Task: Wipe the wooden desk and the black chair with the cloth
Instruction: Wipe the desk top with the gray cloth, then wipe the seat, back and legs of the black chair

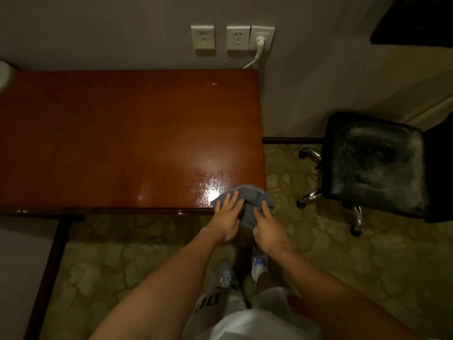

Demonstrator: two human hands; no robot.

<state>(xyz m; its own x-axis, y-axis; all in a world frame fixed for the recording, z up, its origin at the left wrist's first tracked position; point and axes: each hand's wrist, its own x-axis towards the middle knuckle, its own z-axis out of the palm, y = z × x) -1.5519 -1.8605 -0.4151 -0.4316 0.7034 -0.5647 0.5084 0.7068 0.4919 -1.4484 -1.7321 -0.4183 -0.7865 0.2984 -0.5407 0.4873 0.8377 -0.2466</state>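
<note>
A grey cloth [252, 196] lies bunched on the near right corner of the reddish wooden desk [122, 138], partly hanging over the front edge. My left hand [226, 218] rests flat on the cloth's left part, fingers straight. My right hand [267, 225] grips the part of the cloth that hangs over the edge, fingers and thumb curled round it. The black chair [375, 163] stands to the right of the desk, its seat worn and greyish, apart from both hands.
Three white wall sockets [232, 38] sit above the desk's far edge, one with a plug and white cable. A pale object [5, 74] shows at the desk's far left. Patterned carpet [306, 241] surrounds my feet. The chair's chrome base [311, 192] reaches toward the desk.
</note>
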